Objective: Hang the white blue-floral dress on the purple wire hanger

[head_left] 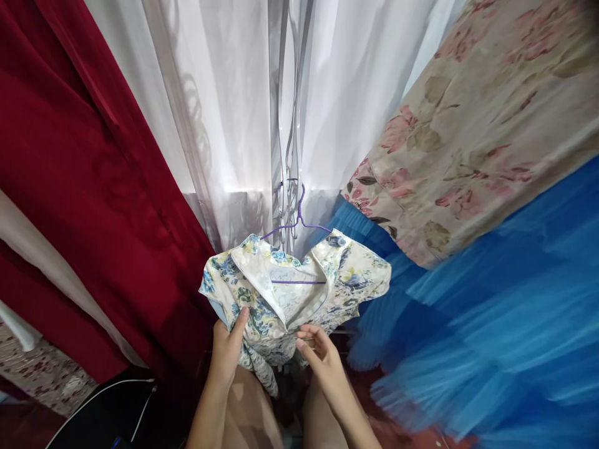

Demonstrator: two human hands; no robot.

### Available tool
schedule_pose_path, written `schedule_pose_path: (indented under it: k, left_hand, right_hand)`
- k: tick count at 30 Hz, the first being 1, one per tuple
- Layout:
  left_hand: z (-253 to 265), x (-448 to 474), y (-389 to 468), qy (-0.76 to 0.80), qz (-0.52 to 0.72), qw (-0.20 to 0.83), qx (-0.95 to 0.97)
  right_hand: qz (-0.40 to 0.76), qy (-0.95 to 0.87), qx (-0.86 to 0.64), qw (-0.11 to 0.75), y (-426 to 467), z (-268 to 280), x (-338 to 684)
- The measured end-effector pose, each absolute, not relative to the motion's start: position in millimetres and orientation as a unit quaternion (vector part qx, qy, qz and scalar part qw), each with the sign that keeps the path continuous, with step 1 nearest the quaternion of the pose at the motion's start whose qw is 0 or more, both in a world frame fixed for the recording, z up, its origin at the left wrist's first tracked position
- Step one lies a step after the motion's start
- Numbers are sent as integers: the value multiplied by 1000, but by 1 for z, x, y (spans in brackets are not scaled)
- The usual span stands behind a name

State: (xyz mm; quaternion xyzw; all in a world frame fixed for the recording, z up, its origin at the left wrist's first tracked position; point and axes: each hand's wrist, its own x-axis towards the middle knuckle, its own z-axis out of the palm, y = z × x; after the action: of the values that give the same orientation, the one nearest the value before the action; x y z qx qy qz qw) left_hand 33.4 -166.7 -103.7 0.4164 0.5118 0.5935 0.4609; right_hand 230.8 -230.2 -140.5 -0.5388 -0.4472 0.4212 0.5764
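Observation:
A floral blouse in white, blue and yellow hangs on a purple hanger in front of me. Its collar lies open, and the hanger's lower bar shows across the neck opening. My left hand grips the blouse's left side, with the thumb on the front and the fingers hidden behind the cloth. At the bottom of the neckline, my right hand has its thumb and fingers drawn together at the front edge. Whatever lies between those fingertips is too small to make out.
White curtains hang behind, with several white hangers in front of them. Dark red cloth covers the left. To the right are a pink floral fabric and blue tulle. A black round-edged object sits lower left.

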Motion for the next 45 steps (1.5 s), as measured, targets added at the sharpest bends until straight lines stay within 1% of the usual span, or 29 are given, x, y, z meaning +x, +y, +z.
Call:
schedule_pose_path:
  k: [2, 4, 8, 13, 18, 22, 24, 27, 28, 29, 30, 33, 37, 39, 45]
  left_hand:
    - [-102, 37, -171, 508, 591, 469, 416]
    - [-101, 42, -176, 506, 591, 478, 407]
    - [-97, 50, -185, 496, 594, 495, 396]
    - [-91, 59, -196, 490, 599, 506, 382]
    - [-86, 61, -200, 507, 591, 491, 391]
    - [-93, 52, -194, 517, 605, 417, 439]
    - [-104, 50, -194, 525, 631, 342, 458]
    - [-131, 62, -207, 561, 646, 186, 483]
    - [-142, 70, -215, 568, 631, 157, 505]
    - [-152, 79, -223, 566, 608, 153, 536]
    - [-162, 90, -231, 554, 580, 169, 573]
    - [-183, 116, -250, 499, 525, 274, 633]
    - [-186, 127, -252, 461, 455, 392, 654]
    - [-181, 125, -248, 448, 437, 411, 664]
    - [-163, 121, -234, 436, 425, 408, 680]
  right_hand:
    - [435, -474, -547, 535, -222, -144, 227]
    - [431, -499, -549, 514, -214, -143, 224]
    - [414, -529, -538, 509, -205, -139, 223]
    - [397, -523, -557, 508, -203, -142, 220]
    - [443, -515, -526, 512, -207, -141, 223]
    - [480, -495, -518, 506, -221, -144, 237]
    - [493, -489, -515, 502, -232, -146, 243]
    - [505, -493, -499, 503, -247, -147, 247]
    - [511, -496, -489, 504, -252, -147, 248]
    - [521, -498, -477, 502, -255, -147, 249]
    - [533, -499, -465, 500, -257, -147, 250]
    - [567, -492, -435, 498, -261, -148, 254]
    - [598, -458, -428, 499, -262, -146, 256]
    - [605, -439, -433, 504, -261, -142, 253]
    - [591, -419, -440, 530, -254, -120, 248]
